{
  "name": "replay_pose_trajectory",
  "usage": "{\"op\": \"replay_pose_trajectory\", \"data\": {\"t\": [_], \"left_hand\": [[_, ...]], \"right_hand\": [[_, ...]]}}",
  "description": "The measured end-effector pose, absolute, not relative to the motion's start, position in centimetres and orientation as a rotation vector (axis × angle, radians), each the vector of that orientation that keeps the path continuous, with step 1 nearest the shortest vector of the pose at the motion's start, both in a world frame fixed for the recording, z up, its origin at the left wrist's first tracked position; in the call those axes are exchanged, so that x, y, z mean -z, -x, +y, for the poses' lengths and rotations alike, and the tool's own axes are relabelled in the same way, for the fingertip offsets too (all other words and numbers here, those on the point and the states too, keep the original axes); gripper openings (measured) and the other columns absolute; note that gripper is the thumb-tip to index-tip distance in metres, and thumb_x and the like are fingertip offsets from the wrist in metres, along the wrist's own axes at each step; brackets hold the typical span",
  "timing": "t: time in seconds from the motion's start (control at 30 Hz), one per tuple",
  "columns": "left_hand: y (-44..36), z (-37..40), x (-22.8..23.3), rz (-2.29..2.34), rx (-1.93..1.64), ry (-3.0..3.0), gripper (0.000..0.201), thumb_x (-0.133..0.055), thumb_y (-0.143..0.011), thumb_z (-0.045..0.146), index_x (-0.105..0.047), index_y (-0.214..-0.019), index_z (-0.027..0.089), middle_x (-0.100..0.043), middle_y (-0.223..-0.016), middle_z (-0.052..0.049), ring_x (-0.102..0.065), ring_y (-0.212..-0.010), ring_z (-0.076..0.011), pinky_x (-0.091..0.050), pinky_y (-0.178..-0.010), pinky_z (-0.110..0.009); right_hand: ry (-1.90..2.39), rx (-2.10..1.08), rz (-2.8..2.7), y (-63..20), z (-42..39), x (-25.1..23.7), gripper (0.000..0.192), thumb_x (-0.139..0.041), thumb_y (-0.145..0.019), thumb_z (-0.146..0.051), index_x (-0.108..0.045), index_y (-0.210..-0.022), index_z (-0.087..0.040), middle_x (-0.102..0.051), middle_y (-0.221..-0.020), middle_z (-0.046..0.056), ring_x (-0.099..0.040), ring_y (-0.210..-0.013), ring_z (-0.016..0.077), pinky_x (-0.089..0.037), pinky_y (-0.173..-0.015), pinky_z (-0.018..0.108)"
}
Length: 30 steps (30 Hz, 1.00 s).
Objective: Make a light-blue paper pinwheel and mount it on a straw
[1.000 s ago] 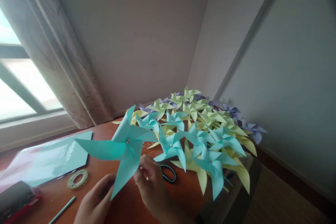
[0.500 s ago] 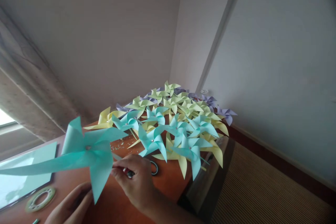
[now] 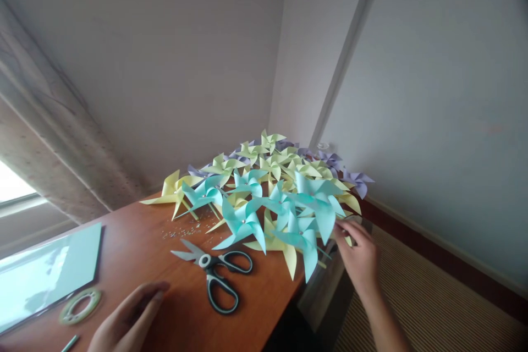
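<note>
At the right edge of the table my right hand (image 3: 358,250) is closed by a turquoise paper pinwheel (image 3: 318,201), gripping it from behind; its stick is mostly hidden. This pinwheel overlaps other turquoise pinwheels (image 3: 244,222) and pale yellow ones (image 3: 177,190) in the pile. My left hand (image 3: 127,316) rests low over the table at the lower left, loosely curled, thumb and fingers slightly apart, with nothing visible in it. Scissors (image 3: 211,262) with black and grey handles lie between the two hands, blades parted.
A roll of tape (image 3: 93,303) and a short green stick piece (image 3: 70,343) lie left of my left hand. Behind them is a shiny pale-green sheet (image 3: 82,253). Tiny scraps (image 3: 187,228) dot the brown table (image 3: 136,242). Purple pinwheels (image 3: 357,179) stand farthest back.
My right hand has carried the turquoise pinwheel from the left foreground across to the right side of the pile. The scissors now show fully. My left hand has barely moved.
</note>
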<state>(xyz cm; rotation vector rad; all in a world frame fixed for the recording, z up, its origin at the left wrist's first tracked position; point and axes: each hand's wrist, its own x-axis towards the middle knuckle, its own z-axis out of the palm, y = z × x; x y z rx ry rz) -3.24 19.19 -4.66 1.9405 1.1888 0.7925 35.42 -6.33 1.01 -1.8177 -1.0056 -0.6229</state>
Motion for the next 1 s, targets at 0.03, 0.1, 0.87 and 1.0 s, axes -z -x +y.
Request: {"op": "replay_pose_trajectory", "data": {"t": [0.03, 0.1, 0.87, 1.0], "left_hand": [[3.0, 19.1, 4.3, 1.193, -0.795, -1.938, 0.029, -0.07, -0.072, 0.054, -0.08, -0.084, 0.03, -0.083, -0.093, 0.001, -0.079, -0.092, -0.0289, -0.064, -0.082, -0.028], [2.7, 18.9, 3.7, 1.198, -0.796, -1.928, 0.028, -0.069, -0.07, 0.053, -0.08, -0.081, 0.03, -0.083, -0.09, 0.001, -0.079, -0.09, -0.0288, -0.064, -0.079, -0.028], [2.3, 18.1, 2.7, 1.216, -0.771, -1.92, 0.032, -0.07, -0.07, 0.057, -0.08, -0.08, 0.029, -0.083, -0.087, 0.001, -0.079, -0.083, -0.027, -0.064, -0.074, -0.026], [1.9, 17.7, 2.4, 1.209, -0.79, -1.905, 0.032, -0.069, -0.07, 0.057, -0.08, -0.08, 0.028, -0.082, -0.087, 0.0, -0.079, -0.084, -0.0268, -0.064, -0.074, -0.026]], "right_hand": [[1.832, 0.661, -0.977, -36.2, -7.2, -0.6, 0.014, -0.068, -0.093, -0.03, -0.076, -0.091, -0.018, -0.078, -0.087, 0.011, -0.072, -0.073, 0.0234, -0.057, -0.067, 0.035], [1.866, 0.698, -0.945, -37.3, -8.3, 0.0, 0.017, -0.068, -0.093, -0.033, -0.076, -0.091, -0.018, -0.078, -0.088, 0.012, -0.072, -0.074, 0.0245, -0.057, -0.068, 0.036], [2.102, 0.697, -1.068, -40.4, 2.5, -3.5, 0.026, -0.055, -0.095, -0.027, -0.077, -0.103, -0.016, -0.076, -0.108, 0.015, -0.07, -0.089, 0.025, -0.053, -0.078, 0.036], [2.01, 0.623, -1.142, -34.9, -0.3, -2.8, 0.026, -0.051, -0.099, -0.026, -0.075, -0.102, -0.018, -0.077, -0.102, 0.013, -0.071, -0.083, 0.0223, -0.057, -0.077, 0.035]]}}
